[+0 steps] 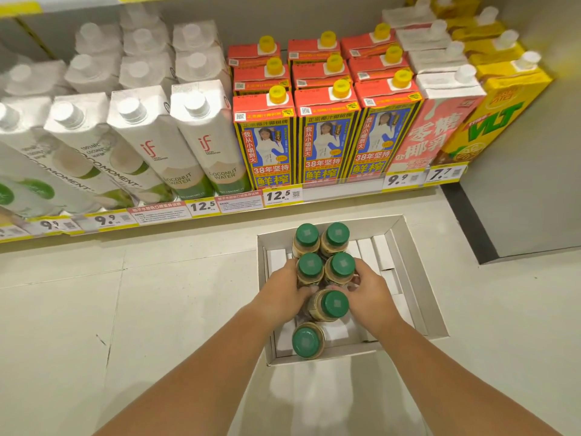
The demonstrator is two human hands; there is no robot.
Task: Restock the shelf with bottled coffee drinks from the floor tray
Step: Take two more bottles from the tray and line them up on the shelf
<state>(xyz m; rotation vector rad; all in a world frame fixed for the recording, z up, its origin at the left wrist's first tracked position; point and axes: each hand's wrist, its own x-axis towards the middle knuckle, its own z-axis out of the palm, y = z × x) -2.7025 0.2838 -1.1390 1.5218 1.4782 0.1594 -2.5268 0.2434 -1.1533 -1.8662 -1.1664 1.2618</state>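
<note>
Left hand: left hand [284, 286] is cupped against the left side of the middle pair of bottles [325, 269], fingers curled round the left one, thumb near the bottle behind.
Right hand: right hand [367, 292] closes in from the right on the same pair; its fingers touch the right bottle, though whether the hold is firm I cannot tell.
Bottles: six green-capped bottles stand upright in the tray [418, 278] on the floor, two at the far end, two between the hands, a fifth bottle [330, 305] just behind them and a sixth [307, 340] nearest the person.
Shelf: the bottom shelf [220, 212] above the tray looks full of cartons [327, 143]; no gap for coffee shows.
Risk, squeeze: lifting two bottles pressed together between the palms could let one slip down if the pressure eases.
Risk, knock: the fifth bottle touches both thumbs and may tip as the pair comes up.
Risk, tray: the light card tray could drag along with the lift.
Hidden: fingertips behind the bottles, the labels, and the target shelf spot are out of sight.
</note>
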